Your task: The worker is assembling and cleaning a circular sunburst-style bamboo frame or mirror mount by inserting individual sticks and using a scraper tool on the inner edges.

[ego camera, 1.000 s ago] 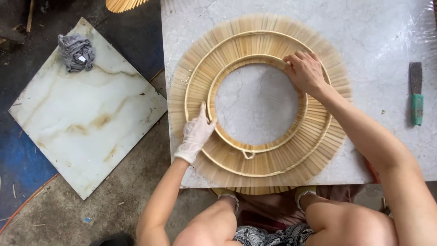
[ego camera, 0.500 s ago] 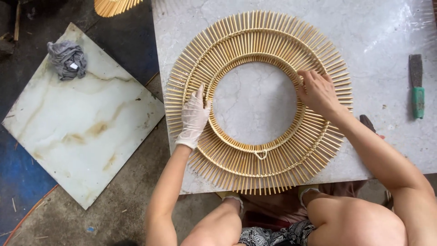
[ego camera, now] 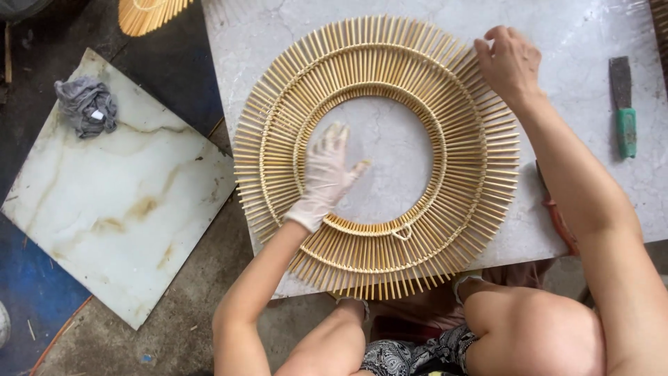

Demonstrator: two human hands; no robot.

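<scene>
A large round sunburst frame (ego camera: 379, 66) of thin bamboo sticks lies flat on a pale stone table (ego camera: 584, 28). My left hand (ego camera: 325, 174), in a thin white glove, rests flat with fingers spread over the frame's inner ring and central hole. At the frame's upper right rim, my bare right hand (ego camera: 509, 64) touches the stick tips with curled fingers. A small loop (ego camera: 400, 232) hangs at the inner ring's lower edge. My knees show below the table's front edge.
A green-handled scraper (ego camera: 624, 104) lies on the table at the right. On the floor to the left lies a marble slab (ego camera: 118, 202) with a grey rag (ego camera: 86, 104) on its corner. Another bamboo piece (ego camera: 149, 12) shows at the top.
The frame has turned and shifted on the table. My right hand moved from the inner ring out to the upper right rim. My left hand slid inward over the central hole.
</scene>
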